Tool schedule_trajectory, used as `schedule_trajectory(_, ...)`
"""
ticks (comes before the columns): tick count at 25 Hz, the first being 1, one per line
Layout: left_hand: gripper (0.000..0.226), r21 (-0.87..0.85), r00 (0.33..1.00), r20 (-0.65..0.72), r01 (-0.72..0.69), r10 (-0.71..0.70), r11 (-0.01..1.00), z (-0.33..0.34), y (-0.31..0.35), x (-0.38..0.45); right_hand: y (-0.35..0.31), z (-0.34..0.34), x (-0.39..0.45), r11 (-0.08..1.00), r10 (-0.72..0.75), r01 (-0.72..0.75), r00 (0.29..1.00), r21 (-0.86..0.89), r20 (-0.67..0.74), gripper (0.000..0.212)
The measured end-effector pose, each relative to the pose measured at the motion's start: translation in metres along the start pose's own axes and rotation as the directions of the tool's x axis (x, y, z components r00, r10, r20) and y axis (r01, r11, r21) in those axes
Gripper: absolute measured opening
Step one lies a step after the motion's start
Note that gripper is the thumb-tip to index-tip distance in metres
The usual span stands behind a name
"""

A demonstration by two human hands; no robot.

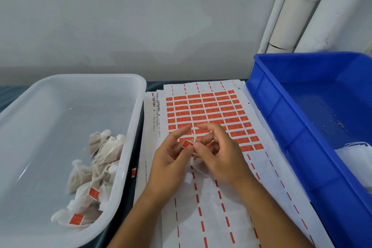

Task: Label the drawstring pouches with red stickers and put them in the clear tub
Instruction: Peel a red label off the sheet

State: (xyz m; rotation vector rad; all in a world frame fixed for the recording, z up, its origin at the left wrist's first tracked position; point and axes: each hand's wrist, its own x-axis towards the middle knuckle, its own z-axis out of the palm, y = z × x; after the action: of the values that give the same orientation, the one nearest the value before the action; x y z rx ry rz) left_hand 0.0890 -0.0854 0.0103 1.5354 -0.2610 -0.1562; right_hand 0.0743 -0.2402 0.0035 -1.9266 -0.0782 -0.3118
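Against a pale wall, the dark counter [141, 167] carries a clear tub [128, 127] at left, a sticker sheet [211, 110] in the middle and a blue crate [281, 110] at right. Above the sheet, the left hand [171, 159] and right hand [219, 157] together pinch a red sticker [187, 143] over a mostly hidden white pouch [192, 161]. Labelled drawstring pouches [96, 167] lie piled in the tub's near right corner.
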Motion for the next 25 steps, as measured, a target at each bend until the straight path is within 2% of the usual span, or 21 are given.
schedule_trajectory(4, 0.041, -0.044, 0.999, 0.040, 0.000, 0.002, 0.999, -0.001, 0.001, -0.001, -0.001, -0.003, 0.002, 1.000, -0.017, 0.018, 0.995, -0.002, 0.096, 0.022)
schedule_trajectory(8, 0.043, 0.002, 1.000, 0.021, -0.003, 0.003, 1.000, 0.000, -0.001, -0.001, -0.001, -0.005, 0.003, 0.999, -0.047, 0.048, 0.995, 0.000, 0.084, 0.011)
schedule_trajectory(13, 0.043, 0.109, 0.999, -0.017, -0.028, 0.030, 0.994, -0.002, -0.006, 0.001, -0.004, -0.004, 0.003, 0.997, -0.073, 0.073, 0.997, 0.007, 0.019, 0.005)
schedule_trajectory(18, 0.044, 0.286, 0.995, 0.067, -0.093, 0.077, 0.954, 0.007, -0.008, -0.004, -0.007, -0.003, 0.002, 0.998, -0.023, 0.027, 0.997, 0.054, -0.075, 0.010)
schedule_trajectory(25, 0.040, 0.285, 0.997, 0.023, -0.073, 0.070, 0.956, 0.010, -0.008, -0.007, -0.009, 0.004, 0.001, 0.980, 0.036, 0.012, 0.971, 0.198, -0.236, 0.021)
